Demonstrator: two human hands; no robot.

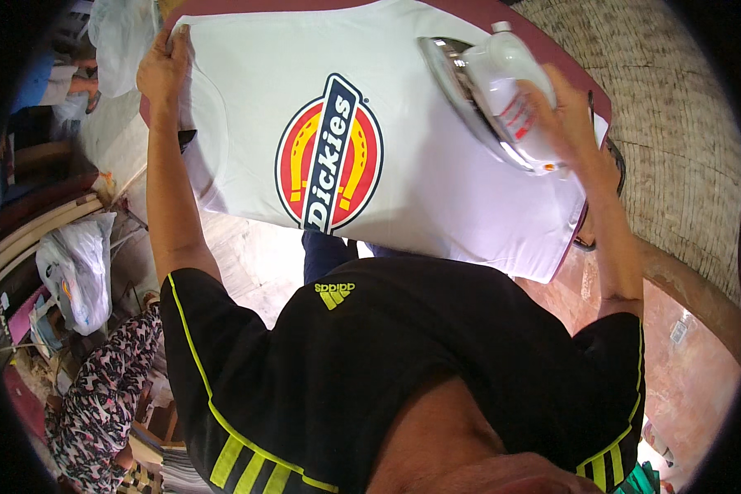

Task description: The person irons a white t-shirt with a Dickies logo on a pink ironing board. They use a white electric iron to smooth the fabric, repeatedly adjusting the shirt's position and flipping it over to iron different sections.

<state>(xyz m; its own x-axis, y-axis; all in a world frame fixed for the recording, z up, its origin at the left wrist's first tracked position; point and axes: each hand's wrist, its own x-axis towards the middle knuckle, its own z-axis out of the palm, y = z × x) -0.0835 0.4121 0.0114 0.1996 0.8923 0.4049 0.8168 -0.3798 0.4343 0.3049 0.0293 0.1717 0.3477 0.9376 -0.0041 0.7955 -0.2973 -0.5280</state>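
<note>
A white T-shirt (247,66) is spread over a maroon-covered ironing board (543,25). A round red and yellow emblem (329,156) with a dark slanted band is printed on its middle. At the far left corner my left hand (163,70) pinches the shirt's edge between thumb and fingers. My right hand (564,115) grips a white clothes iron (506,99) over the right part of the shirt. The iron's shiny metal base points left and looks tilted; I cannot tell whether it touches the cloth. The shirt's near edge hangs toward me.
Woven matting (650,99) lies beyond the board on the right. Left of me are a clear plastic bag (78,267), curved wooden boards (41,222) and patterned cloth (99,395). Part of another person's foot (86,85) shows at the far left.
</note>
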